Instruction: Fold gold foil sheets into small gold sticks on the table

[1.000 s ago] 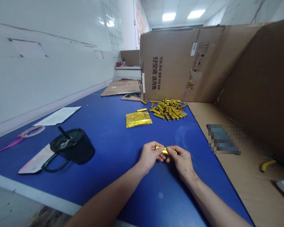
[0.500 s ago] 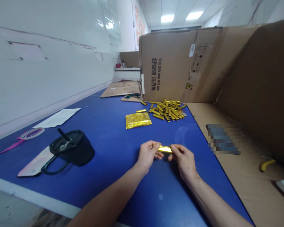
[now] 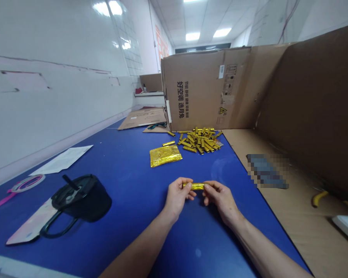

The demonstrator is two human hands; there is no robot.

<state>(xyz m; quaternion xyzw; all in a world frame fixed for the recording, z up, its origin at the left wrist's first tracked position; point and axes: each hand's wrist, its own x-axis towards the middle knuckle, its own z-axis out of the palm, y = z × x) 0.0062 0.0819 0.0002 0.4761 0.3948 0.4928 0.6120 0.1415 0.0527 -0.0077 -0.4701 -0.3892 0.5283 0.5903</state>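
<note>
I have the small gold tube [image 3: 197,186] out in front of me over the blue table [image 3: 136,193], spanned between the left hand [image 3: 176,197] and the right hand [image 3: 222,199]. Half a second ago it sloped down a little to the right; now it lies nearly level, and more of its middle shows than a second ago, when the two hands were closer together. My view has tipped up meanwhile, so more ceiling shows. The pile of gold tubes [image 3: 202,142] looks unchanged.

Around the hands I see bare blue surface: a clear strip ahead, up to the flat gold packet [image 3: 166,155], and a wide stretch to the left, as far as the black mug [image 3: 89,200]. On the right I have less room; the table's dark edge runs diagonally past the right forearm, with brown cardboard [image 3: 304,235] beyond it. The pile sits near that edge at the far end, just in front of the large cardboard box [image 3: 203,90].

As for the fingers, the left thumb and forefinger are closed on the tube's left end, and the right ones pinch its right end. The other fingers curl loosely beneath; I can't tell whether they touch it.
</note>
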